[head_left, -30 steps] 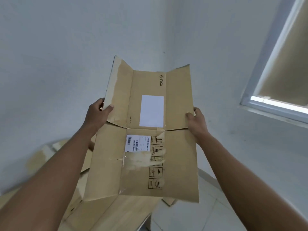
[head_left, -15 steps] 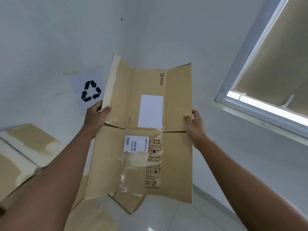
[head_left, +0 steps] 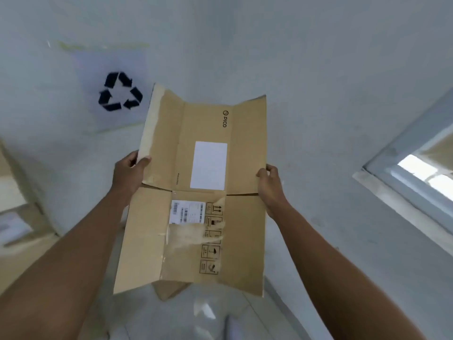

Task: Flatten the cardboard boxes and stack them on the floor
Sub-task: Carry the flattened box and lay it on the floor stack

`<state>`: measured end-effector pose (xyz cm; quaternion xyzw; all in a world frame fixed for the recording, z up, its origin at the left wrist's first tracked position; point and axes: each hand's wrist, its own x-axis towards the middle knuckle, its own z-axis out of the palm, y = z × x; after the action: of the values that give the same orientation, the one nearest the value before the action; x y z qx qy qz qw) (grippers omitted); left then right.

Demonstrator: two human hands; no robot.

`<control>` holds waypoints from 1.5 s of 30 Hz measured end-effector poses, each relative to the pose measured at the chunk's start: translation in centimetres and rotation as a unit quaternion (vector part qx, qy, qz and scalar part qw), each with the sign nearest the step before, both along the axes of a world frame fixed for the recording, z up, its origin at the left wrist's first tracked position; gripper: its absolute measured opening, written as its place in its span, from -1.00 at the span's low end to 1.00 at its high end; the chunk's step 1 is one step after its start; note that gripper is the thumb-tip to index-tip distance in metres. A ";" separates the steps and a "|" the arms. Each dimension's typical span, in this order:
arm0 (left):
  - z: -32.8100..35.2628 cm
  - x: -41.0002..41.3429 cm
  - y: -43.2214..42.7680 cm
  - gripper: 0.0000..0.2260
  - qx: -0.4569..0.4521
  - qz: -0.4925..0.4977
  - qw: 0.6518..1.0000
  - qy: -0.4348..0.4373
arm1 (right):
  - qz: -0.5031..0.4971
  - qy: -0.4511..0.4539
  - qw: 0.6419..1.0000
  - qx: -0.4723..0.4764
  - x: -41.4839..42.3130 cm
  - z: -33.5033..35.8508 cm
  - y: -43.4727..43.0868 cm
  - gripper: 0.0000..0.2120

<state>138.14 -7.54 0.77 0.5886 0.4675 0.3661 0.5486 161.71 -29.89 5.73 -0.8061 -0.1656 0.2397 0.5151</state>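
A flattened brown cardboard box (head_left: pixel 196 253) hangs upright in front of me, held out at arm's length. It bears a white blank label, a barcode sticker and torn tape patches. My left hand (head_left: pixel 127 173) grips its left edge at the middle fold, thumb on the front. My right hand (head_left: pixel 269 185) pinches its right edge at the same height. Its top flaps splay slightly outward. More brown cardboard (head_left: pixel 22 214) shows blurred at the far left. A cardboard corner (head_left: pixel 169 290) pokes out below the held box.
A sheet with a black recycling symbol (head_left: pixel 120 94) is taped to the white wall behind the box. A window (head_left: pixel 421 177) with a grey frame is on the right wall. Pale tiled floor (head_left: pixel 220 320) lies below.
My view has swung left: the recycling sign has come further into view and the window slid right. Both hands keep the same hold on the box.
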 end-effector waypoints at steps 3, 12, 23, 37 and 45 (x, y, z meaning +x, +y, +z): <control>-4.9 1.9 -1.5 -0.78 -0.026 0.069 0.996 0.039 | 0.069 0.003 0.997 -0.031 4.0 -4.4 1.3 -0.67; -21.5 3.0 -4.5 -0.75 -0.063 0.163 0.965 0.197 | 0.192 -0.008 0.974 -0.123 9.6 -23.1 6.5 -0.59; -50.7 1.3 -5.4 -0.65 -0.201 0.149 0.939 0.238 | 0.210 0.016 0.960 -0.185 8.9 -53.7 9.6 -0.57; -75.9 0.1 0.6 -0.66 -0.132 0.168 0.944 0.250 | 0.274 -0.039 0.947 -0.164 11.0 -80.0 20.2 -0.62; -83.7 -1.3 6.1 -0.65 -0.089 0.226 0.932 0.269 | 0.307 -0.070 0.939 -0.138 12.3 -87.9 25.9 -0.62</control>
<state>136.80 -1.46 -82.92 0.4928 0.7489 0.2646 0.3553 174.03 -3.98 -82.22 -0.7941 -0.4058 0.3494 0.2876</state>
